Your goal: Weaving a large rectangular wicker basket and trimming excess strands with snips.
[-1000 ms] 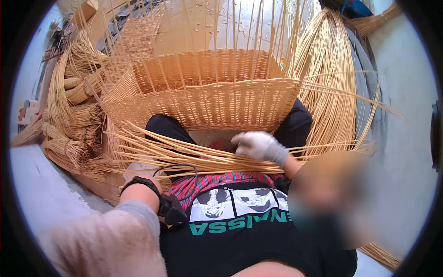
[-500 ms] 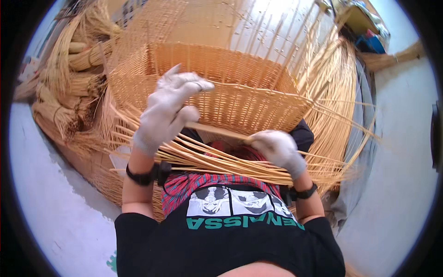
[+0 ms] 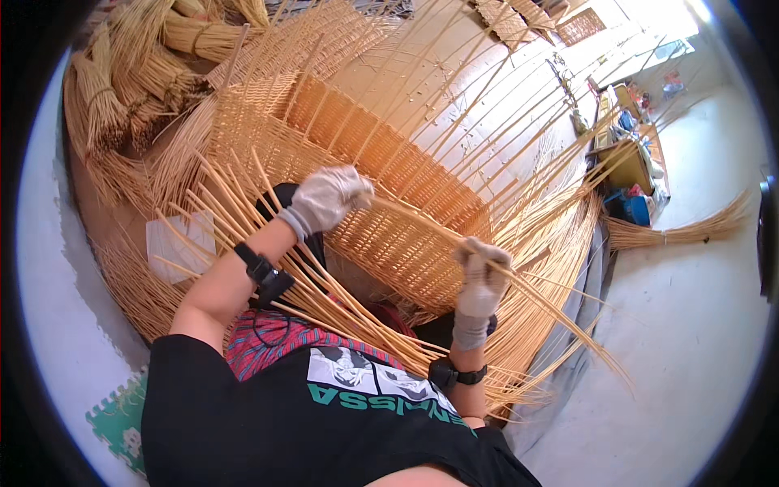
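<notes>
A long rectangular wicker basket [image 3: 396, 258], woven from golden rods, lies slanted in front of me, with tall upright stakes along its far side. My left hand [image 3: 329, 199], in a pale work glove, is closed at the basket's near rim, round one end of some slightly blurred willow rods [image 3: 418, 221]. These rods run along the rim to my right hand [image 3: 483, 280], also gloved and closed round them at the right corner. Their loose ends fan out past it to the lower right. How many rods each hand holds is hidden by the fingers.
More loose rods [image 3: 324, 302] lie across my lap. Bound bundles of rods [image 3: 105, 105] are heaped at the far left, and a thick spread of rods [image 3: 540, 316] covers the right. Woven panels [image 3: 580, 27] and a blue container [image 3: 635, 209] stand farther back.
My view has turned, so the basket now slants down to the right. The left hand, raised with fingers spread before, has closed at the rim; the right hand has come up to the basket's corner.
</notes>
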A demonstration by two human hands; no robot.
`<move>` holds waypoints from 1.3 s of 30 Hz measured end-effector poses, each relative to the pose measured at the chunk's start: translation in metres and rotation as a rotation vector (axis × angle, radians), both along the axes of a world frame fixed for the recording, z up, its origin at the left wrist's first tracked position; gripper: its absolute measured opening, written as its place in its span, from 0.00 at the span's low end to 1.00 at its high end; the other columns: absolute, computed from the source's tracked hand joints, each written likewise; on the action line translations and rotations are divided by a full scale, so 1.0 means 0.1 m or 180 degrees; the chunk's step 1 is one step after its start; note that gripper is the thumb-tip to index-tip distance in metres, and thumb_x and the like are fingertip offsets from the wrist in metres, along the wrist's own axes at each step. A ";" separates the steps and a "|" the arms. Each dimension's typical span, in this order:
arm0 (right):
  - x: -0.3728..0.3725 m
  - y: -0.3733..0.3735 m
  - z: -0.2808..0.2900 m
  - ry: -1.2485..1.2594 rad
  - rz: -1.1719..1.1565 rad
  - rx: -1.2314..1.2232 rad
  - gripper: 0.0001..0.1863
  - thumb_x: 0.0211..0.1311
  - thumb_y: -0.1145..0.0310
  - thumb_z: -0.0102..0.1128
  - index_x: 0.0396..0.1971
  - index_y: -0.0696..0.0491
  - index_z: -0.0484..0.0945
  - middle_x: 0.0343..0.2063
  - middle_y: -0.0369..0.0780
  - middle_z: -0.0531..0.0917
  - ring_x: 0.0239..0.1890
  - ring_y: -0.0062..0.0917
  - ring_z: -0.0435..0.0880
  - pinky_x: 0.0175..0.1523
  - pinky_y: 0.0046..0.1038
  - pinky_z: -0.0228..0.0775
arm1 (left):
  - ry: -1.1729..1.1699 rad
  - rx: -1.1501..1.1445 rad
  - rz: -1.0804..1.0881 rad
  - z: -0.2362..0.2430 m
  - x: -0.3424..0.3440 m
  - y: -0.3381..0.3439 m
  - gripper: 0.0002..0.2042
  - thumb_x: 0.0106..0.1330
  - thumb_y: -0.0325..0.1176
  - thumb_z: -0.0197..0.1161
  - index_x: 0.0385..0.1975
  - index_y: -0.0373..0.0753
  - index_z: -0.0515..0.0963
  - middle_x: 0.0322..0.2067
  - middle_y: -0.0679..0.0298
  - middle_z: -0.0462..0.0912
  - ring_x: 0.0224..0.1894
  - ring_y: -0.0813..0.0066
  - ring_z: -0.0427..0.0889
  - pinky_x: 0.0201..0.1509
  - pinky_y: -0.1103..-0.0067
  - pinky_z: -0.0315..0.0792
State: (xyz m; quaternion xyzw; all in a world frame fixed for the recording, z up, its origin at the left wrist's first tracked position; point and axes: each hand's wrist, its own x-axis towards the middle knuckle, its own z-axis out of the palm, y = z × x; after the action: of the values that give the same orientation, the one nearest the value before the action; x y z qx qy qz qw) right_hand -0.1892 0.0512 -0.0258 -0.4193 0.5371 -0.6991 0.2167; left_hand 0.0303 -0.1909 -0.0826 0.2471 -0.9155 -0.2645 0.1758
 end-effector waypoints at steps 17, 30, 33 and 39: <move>-0.31 0.03 -1.01 -0.1674 -0.1357 0.0604 0.08 0.74 0.66 0.68 0.45 0.51 0.79 0.37 0.39 0.88 0.35 0.27 0.89 0.39 0.28 0.87 | -0.1789 0.0550 0.0423 -0.07 -0.05 0.14 0.40 0.72 0.47 0.65 0.82 0.53 0.55 0.82 0.45 0.47 0.63 0.46 0.82 0.63 0.64 0.79; -0.65 -0.13 -0.85 -0.1016 -0.1037 0.0806 0.07 0.71 0.72 0.69 0.39 0.53 0.78 0.35 0.39 0.86 0.35 0.24 0.87 0.39 0.26 0.82 | -0.1182 0.2501 -0.0097 -0.15 -0.78 -0.39 0.28 0.73 0.58 0.63 0.52 0.35 0.83 0.41 0.51 0.90 0.33 0.68 0.91 0.38 0.70 0.85; -0.73 -0.60 -0.61 0.0323 -0.0999 0.0541 0.07 0.70 0.79 0.66 0.39 0.56 0.75 0.37 0.40 0.85 0.37 0.22 0.83 0.42 0.27 0.79 | -0.0774 0.2790 0.0297 -0.31 -0.71 -0.35 0.21 0.73 0.53 0.67 0.46 0.39 0.83 0.32 0.60 0.89 0.29 0.75 0.90 0.31 0.76 0.83; -0.69 -2.49 0.12 0.2585 -0.0989 0.0016 0.31 0.72 0.79 0.59 0.73 0.48 0.67 0.51 0.42 0.85 0.53 0.28 0.84 0.59 0.27 0.78 | -0.0514 0.2946 0.1031 -0.32 -0.78 -0.21 0.25 0.75 0.56 0.64 0.50 0.35 0.84 0.37 0.57 0.89 0.30 0.73 0.90 0.34 0.75 0.85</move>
State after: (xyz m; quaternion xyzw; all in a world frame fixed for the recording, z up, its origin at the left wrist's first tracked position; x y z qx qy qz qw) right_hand -0.2577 -0.1977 -0.0137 -0.5739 0.6372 -0.5004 -0.1189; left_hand -0.0481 -0.2115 -0.1149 0.4580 -0.6626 -0.5924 0.0151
